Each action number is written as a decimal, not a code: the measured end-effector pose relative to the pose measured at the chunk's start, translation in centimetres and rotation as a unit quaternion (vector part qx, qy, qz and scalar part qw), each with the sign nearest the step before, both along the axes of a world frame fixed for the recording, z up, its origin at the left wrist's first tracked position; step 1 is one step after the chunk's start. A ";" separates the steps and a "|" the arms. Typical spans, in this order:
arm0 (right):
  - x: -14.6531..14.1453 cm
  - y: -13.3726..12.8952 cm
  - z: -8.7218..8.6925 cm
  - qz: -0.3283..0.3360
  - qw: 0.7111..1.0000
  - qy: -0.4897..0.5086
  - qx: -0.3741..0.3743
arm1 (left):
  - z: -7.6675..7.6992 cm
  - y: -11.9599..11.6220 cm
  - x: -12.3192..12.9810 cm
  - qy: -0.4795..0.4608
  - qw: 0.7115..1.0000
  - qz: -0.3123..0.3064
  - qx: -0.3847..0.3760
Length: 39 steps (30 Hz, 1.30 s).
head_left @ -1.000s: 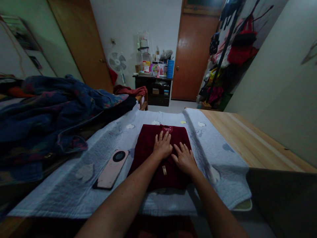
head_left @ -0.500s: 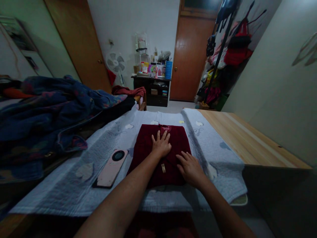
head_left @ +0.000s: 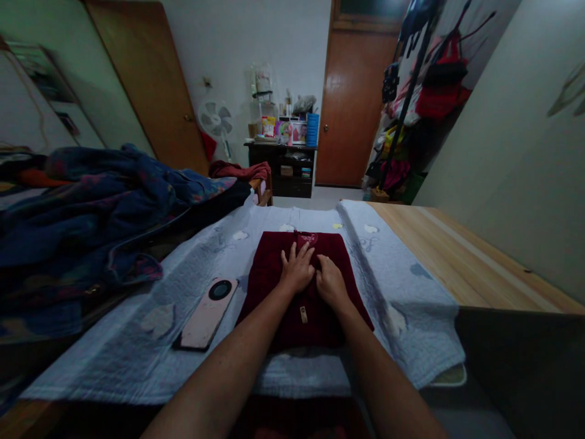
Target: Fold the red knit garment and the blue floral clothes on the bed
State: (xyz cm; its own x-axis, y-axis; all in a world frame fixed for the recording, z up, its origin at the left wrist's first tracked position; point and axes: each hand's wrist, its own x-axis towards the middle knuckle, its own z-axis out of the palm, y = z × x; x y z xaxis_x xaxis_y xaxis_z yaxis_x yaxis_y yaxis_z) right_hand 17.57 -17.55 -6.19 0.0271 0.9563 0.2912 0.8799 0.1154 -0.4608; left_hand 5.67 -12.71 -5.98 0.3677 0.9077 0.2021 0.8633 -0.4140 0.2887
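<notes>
A dark red folded garment (head_left: 269,274) lies on a pale blue quilted cloth, with a small tan tag (head_left: 303,314) near its lower middle and an emblem near its top edge. My left hand (head_left: 298,268) rests flat on the garment, fingers spread. Just right of it, my right hand (head_left: 329,280) is on the garment with its fingers curled together; what is between them, if anything, is too small to tell. A pink phone (head_left: 203,320) with a round black camera ring lies left of the garment.
Blue patterned clothing (head_left: 123,195) is heaped at the left. The quilted cloth (head_left: 411,305) partly covers a wooden board (head_left: 439,250) at the right. A fan (head_left: 216,119), a dark cabinet (head_left: 281,167) and a brown door (head_left: 345,103) stand farther back.
My right hand has moved left and inward across the garment, close to my left hand, and its fingers have curled. The garment's right side now lies spread farther out at the lower corner.
</notes>
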 end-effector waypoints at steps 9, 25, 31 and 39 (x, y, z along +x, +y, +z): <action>-0.7 -0.9 1.1 0.002 0.994 -0.094 -0.055 | 1.2 2.5 -1.4 -0.102 0.991 0.074 -0.048; -1.0 -0.8 1.1 -0.004 0.992 -0.100 -0.073 | 0.7 7.0 -5.0 0.023 0.981 0.156 -0.113; -1.1 -0.8 1.0 -0.011 0.992 -0.105 -0.073 | 0.9 4.4 -5.8 0.034 0.973 0.164 -0.159; -1.2 -0.7 0.8 -0.014 0.992 -0.108 -0.071 | 0.1 -0.6 -7.9 0.065 0.976 0.162 -0.131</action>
